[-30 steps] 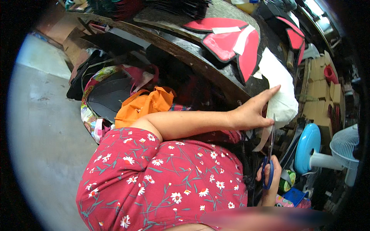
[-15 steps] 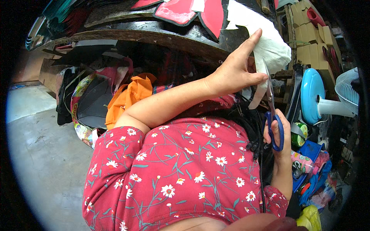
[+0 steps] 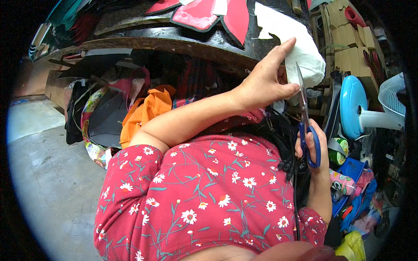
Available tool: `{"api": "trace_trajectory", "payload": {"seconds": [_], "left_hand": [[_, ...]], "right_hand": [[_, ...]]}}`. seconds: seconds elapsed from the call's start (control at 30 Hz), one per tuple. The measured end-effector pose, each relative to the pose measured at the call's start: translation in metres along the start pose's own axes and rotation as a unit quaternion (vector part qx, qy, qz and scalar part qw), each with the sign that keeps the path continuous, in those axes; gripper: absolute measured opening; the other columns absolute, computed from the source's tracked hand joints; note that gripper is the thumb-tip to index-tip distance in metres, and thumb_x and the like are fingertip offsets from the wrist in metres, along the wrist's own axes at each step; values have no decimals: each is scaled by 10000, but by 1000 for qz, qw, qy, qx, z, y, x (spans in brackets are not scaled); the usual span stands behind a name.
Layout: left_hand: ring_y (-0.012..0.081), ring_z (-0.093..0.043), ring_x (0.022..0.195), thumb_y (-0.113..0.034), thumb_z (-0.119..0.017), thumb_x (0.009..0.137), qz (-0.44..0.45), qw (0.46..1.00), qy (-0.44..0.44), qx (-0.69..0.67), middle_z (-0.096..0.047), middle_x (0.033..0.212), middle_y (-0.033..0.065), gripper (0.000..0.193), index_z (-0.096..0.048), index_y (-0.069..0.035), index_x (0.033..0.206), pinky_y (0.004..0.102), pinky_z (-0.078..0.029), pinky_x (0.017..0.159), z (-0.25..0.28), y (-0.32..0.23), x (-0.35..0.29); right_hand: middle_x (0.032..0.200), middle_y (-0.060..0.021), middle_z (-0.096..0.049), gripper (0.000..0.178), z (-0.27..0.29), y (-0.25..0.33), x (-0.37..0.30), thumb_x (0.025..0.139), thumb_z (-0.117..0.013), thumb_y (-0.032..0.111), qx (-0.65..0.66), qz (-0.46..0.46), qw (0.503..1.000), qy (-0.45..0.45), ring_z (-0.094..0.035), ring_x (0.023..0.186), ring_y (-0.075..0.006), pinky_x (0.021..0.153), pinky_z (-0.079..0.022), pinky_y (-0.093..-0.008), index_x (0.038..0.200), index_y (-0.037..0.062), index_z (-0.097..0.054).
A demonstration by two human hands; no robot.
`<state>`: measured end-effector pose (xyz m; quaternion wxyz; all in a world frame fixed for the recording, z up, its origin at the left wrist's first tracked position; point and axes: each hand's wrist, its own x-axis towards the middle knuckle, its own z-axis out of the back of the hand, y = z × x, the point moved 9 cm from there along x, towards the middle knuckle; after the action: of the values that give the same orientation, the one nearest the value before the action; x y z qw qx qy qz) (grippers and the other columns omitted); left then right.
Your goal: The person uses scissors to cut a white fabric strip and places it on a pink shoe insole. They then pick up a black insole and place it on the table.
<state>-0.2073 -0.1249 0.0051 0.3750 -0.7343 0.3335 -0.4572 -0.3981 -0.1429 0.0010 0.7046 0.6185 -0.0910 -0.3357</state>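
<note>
A piece of white cloth (image 3: 305, 61) with a ragged edge hangs over the front of the dark workbench. My left hand (image 3: 267, 76) grips its left side, index finger along the front and thumb lower down; the other fingers are mostly hidden. Below and to the right, my right hand (image 3: 316, 135) is closed round the blue handles of a pair of scissors (image 3: 306, 106). The blades point upward and look nearly together, their tips in front of the cloth's lower part. On the bench top, left of the cloth, lie red pieces with black edging (image 3: 196, 15).
The workbench edge (image 3: 183, 47) runs across the top. An orange cloth (image 3: 148, 111) and a bag (image 3: 106, 113) sit under it at left. At right stand a blue-and-white fan (image 3: 353, 106), stacked tan blocks (image 3: 355, 61), a pink bottle (image 3: 342, 182) and a blue tray (image 3: 350, 169).
The narrow white strip that hung below my left thumb has gone from view. The scissor blades look closer together. Both hands stay nearly in place.
</note>
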Motion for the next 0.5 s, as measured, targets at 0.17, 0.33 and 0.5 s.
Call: {"api": "trace_trajectory", "payload": {"seconds": [0.17, 0.33, 0.5], "left_hand": [[148, -627, 995, 88, -693, 859, 47, 999, 18, 9, -607, 1158, 114, 943, -120, -67, 1592, 285, -552, 812, 0, 9, -3], [134, -631, 955, 32, -703, 880, 92, 995, -21, 14, -633, 1083, 103, 846, -203, -37, 1559, 264, -537, 796, 15, 16, -1], [112, -593, 822, 51, -700, 840, 71, 993, -72, -54, -587, 1087, 113, 967, -97, -68, 1587, 250, -519, 709, 24, 12, 1]], "right_hand": [[562, 14, -447, 573, 3, -3, -1, 933, -581, 628, 5, -13, 1000, 9, -425, 408, -55, 402, -330, -193, 932, 59, -515], [558, 20, -449, 533, 9, -9, -3, 939, -604, 589, 12, -21, 1000, 4, -417, 396, -57, 394, -341, -199, 922, 64, -510], [571, 22, -448, 523, 8, -11, 0, 939, -613, 574, -1, -23, 1000, 16, -426, 403, -61, 398, -342, -199, 928, 61, -514]]}}
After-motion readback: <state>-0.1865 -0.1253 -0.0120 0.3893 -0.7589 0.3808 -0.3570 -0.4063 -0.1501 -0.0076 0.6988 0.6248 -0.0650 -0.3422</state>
